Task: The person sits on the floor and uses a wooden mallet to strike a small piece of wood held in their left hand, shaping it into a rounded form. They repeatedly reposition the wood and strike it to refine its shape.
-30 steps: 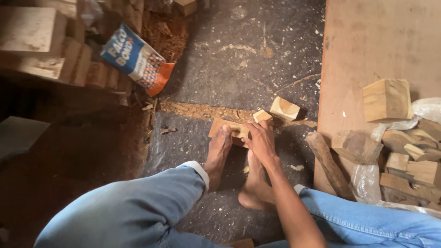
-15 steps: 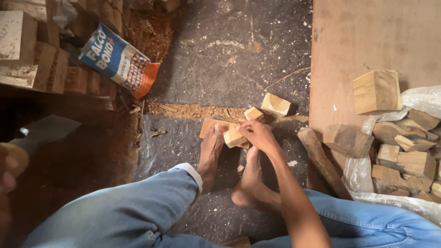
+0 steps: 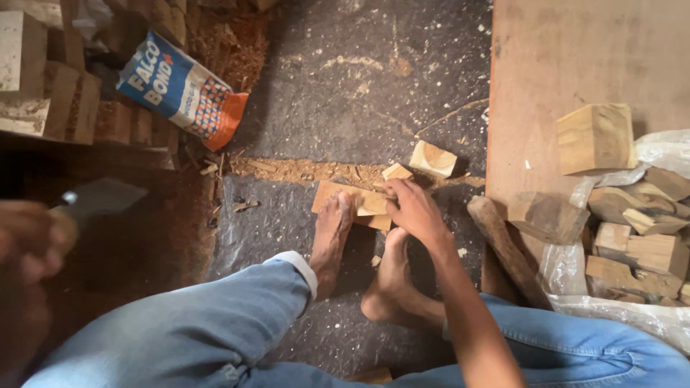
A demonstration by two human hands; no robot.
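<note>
Right hand (image 3: 415, 210) reaches forward and down from a straight, extended arm, its fingers (image 3: 392, 192) closed around a small pale wood piece (image 3: 372, 204), squared-off and rough-sawn. The piece sits upright on a flat wooden board (image 3: 332, 194) lying on the floor. Bare left foot (image 3: 332, 241) presses on the board's near edge, toes on the wood; bare right foot (image 3: 392, 276) rests just beside it, partly under the wrist.

Left hand (image 3: 29, 244) is raised at the frame's left edge, blurred, clenched on the handle of a broad flat metal blade (image 3: 100, 197), grey and dull.

Floor (image 3: 345, 93) is dark, gritty, speckled with pale chips; a band of sawdust (image 3: 287, 171) runs across it behind the board. A wedge-shaped offcut (image 3: 433, 159) lies near the held piece, a smaller one (image 3: 397, 172) just beside the fingers.

To the right, a reddish plywood sheet (image 3: 575, 57) carries a chunky block (image 3: 595, 138) and a heap of rough offcuts (image 3: 640, 237) on clear plastic sheeting (image 3: 647, 305). A round, bark-dark log stick (image 3: 507, 248) lies alongside. Upper left: a blue and orange printed bag (image 3: 180, 90), crumpled, beside stacked timber blocks (image 3: 50, 79).
</note>
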